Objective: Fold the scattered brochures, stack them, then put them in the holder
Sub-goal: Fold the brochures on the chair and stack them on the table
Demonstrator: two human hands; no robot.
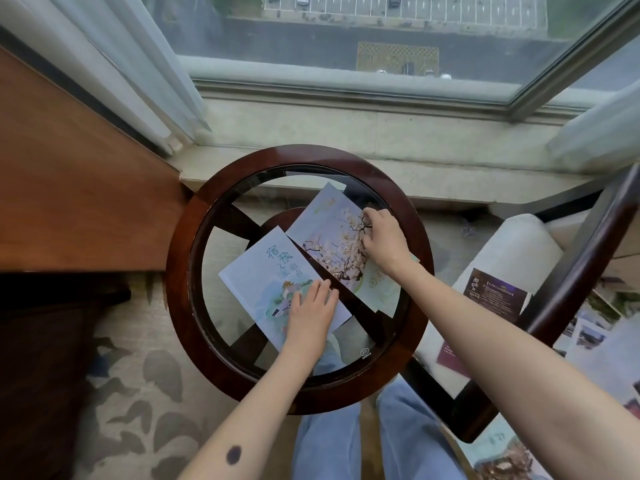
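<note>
Two brochures lie on a round glass-topped table (180,271). The left one is a pale blue brochure (266,271) with teal characters and a painted building. My left hand (311,313) rests flat on its lower right part, fingers spread. The right one is a blossom brochure (332,233) showing white flowers on dark branches, lying over a greenish sheet (381,289). My right hand (381,237) presses on its right edge with curled fingertips. No holder is in view.
A dark brochure (495,292) lies on the pale cushion of a chair at the right. More printed sheets (595,341) are scattered at the far right. A wooden desk (76,188) stands left, a window sill (346,133) behind.
</note>
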